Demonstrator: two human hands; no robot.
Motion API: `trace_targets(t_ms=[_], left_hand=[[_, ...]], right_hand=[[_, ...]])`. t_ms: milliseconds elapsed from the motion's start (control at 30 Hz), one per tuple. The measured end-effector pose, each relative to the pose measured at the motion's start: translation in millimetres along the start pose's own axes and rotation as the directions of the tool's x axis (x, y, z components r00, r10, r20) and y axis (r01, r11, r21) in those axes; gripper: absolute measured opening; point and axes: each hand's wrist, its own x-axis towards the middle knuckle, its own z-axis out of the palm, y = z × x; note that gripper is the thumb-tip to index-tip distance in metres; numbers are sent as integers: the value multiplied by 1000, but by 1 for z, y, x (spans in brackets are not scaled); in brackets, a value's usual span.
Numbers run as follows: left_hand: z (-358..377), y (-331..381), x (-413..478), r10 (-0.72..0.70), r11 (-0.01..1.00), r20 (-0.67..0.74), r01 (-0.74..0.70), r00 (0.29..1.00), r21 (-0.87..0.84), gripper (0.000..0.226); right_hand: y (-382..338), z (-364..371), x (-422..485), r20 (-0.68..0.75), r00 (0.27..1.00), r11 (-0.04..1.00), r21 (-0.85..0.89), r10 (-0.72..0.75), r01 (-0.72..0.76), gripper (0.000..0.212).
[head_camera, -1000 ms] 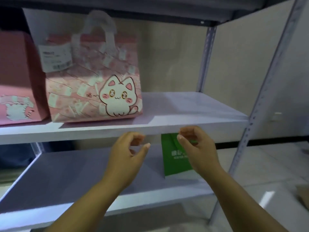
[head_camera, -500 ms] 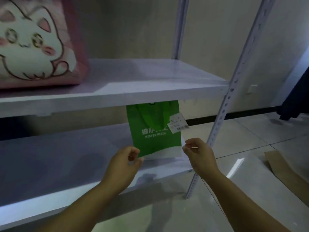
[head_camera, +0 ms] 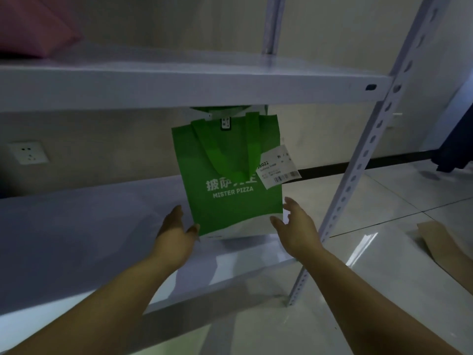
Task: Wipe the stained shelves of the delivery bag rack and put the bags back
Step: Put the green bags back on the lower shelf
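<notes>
The green bag [head_camera: 230,180] stands near the right end of the lower shelf [head_camera: 76,226]. The left hand [head_camera: 176,234] and right hand [head_camera: 297,226] reach over its front edge, fingers spread, gripping nothing. A lopsided grab could tip it off.

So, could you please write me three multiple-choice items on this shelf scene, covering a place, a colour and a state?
1. Where does the green bag stand? A floor; B lower shelf; C upper shelf.
2. Its lettering is: A white; B black; C yellow.
3. The left hand and right hand are: A fists; B gripping handles; C open.
Key: 1 B, its base rests there; 2 A, MISTER PIZZA prints white; 3 C, fingers spread beside the bag.
</notes>
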Motion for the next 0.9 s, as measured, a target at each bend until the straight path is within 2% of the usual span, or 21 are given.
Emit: trace_targets(t_ms=[133,233,467,633,733,900], left_hand=[[1,-2,5,61,998,67,-61,996,-5,56],[2,1,2,144,990,46,-144,989,0,42],[-1,-2,-23,120,985,-42,-124,992,-120,12],[-3,-9,-54,85,969,-27,-89,996,-232,26],[-5,-10,-79,38,959,16,-32,999,-282,23],[-6,-5,-129,64,982,-6,-64,998,-177,13]], right_hand=[[2,3,0,7,1000,999,45,-13,12,42],[3,2,-2,-46,999,998,59,10,-7,34],[6,-5,-32,-107,994,996,90,13,-3,24],[17,-14,-65,-87,996,992,128,31,-19,18],[22,-23,-87,-84,995,993,110,49,-40,23],[27,-43,-135,-81,987,979,165,136,-121,25]])
